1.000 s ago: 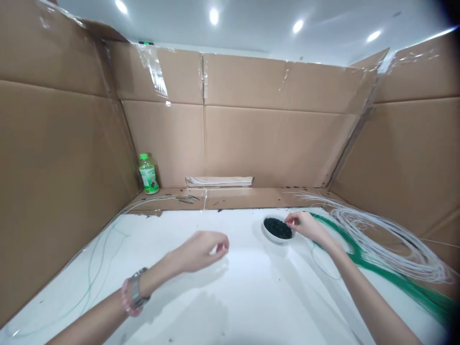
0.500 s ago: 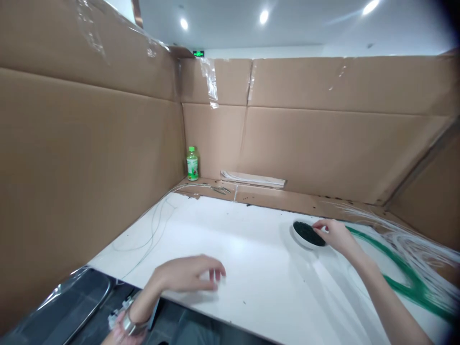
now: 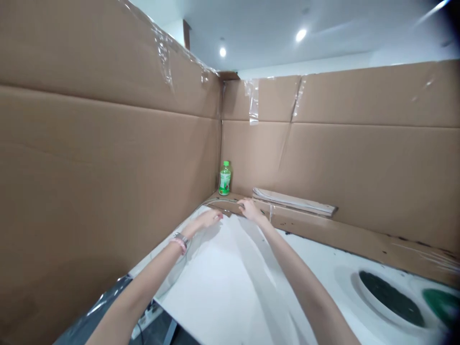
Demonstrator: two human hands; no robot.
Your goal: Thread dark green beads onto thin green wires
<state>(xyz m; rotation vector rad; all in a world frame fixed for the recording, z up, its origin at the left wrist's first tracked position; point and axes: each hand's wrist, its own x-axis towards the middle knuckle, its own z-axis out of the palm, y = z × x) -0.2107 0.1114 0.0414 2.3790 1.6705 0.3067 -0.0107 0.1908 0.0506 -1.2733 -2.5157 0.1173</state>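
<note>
My left hand (image 3: 210, 218) reaches to the far left end of the white table (image 3: 223, 282), its fingers drawn together; whatever lies between them is too small to make out. Close to its right, my right hand (image 3: 250, 210) is over the brown cardboard strip at the table's back edge, fingertips bent down beside thin pale wires (image 3: 224, 200). Whether those fingers hold a wire cannot be seen. A white bowl of dark green material (image 3: 391, 297) is at the lower right, blurred.
A green bottle (image 3: 224, 178) stands in the corner behind my hands. White strips on a cardboard piece (image 3: 294, 201) lie along the back wall (image 3: 359, 167). A green coil (image 3: 442, 304) shows at the right edge. Cardboard walls enclose the left and back.
My view has turned left. My right hand has left the bowl and crossed to the far left end of the table. My left hand has moved forward, and its fingers have drawn together.
</note>
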